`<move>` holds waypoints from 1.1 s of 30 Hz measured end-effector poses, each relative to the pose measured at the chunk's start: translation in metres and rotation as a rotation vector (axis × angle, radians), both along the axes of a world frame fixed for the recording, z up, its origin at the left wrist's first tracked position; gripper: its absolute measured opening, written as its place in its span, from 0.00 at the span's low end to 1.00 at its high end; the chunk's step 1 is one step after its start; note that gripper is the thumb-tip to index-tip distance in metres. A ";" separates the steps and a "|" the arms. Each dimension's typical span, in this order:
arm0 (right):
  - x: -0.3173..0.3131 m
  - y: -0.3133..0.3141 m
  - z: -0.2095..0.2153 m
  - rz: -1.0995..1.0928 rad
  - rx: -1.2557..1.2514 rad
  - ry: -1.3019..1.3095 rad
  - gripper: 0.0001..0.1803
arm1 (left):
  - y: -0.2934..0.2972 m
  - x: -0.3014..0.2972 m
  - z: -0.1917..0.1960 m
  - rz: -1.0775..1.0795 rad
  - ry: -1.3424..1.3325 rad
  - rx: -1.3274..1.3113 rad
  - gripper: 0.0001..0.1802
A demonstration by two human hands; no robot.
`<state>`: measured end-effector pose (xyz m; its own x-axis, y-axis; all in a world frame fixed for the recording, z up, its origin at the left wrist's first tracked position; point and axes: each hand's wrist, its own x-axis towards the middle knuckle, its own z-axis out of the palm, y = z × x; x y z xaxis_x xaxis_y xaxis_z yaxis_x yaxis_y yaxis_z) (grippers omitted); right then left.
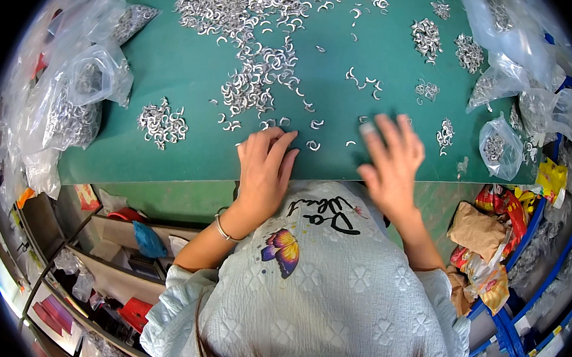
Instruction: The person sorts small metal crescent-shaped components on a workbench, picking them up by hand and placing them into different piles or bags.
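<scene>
Small silver crescent-shaped metal pieces (249,90) lie loose on the green tabletop (202,149), trailing from a large heap (235,2) toward me. At the near end of this trail my left hand (263,167) rests on the table, its fingers bent and close together. What its fingertips hold, if anything, is hidden. My right hand (393,163) is over the table's near edge to the right, fingers apart and partly blurred, with no piece visible in it. Between the hands lie a few single crescents (313,145). A light cover or bright patch shows on one right fingertip.
Small piles (162,123) of crescents lie at left, and more piles (426,40) at right. Clear plastic bags (72,110) of pieces crowd the left edge; other bags (501,148) stand along the right. Below right are wrappers and brown paper (477,230) by a blue rack (513,347).
</scene>
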<state>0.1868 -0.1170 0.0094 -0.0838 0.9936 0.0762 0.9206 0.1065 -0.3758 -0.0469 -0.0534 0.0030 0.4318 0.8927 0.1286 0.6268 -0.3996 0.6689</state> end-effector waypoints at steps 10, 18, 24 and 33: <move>-0.003 0.020 0.004 0.016 -0.068 0.056 0.34 | 0.006 0.018 0.007 -0.096 0.020 0.062 0.20; 0.007 0.039 0.003 -0.056 0.053 0.264 0.32 | 0.012 0.017 -0.006 -0.253 -0.135 0.069 0.19; -0.003 0.048 0.008 0.139 -0.118 0.145 0.34 | 0.020 0.017 0.003 -0.068 0.043 0.114 0.19; 0.006 0.039 0.017 0.245 -0.163 0.285 0.35 | 0.019 0.023 0.001 -0.299 -0.010 0.046 0.20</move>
<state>0.1924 -0.0776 0.0264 -0.3180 0.9477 -0.0259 0.7316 0.2279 -0.6425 -0.0239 -0.0349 0.0035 0.6732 0.7193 0.1716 0.4705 -0.5956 0.6510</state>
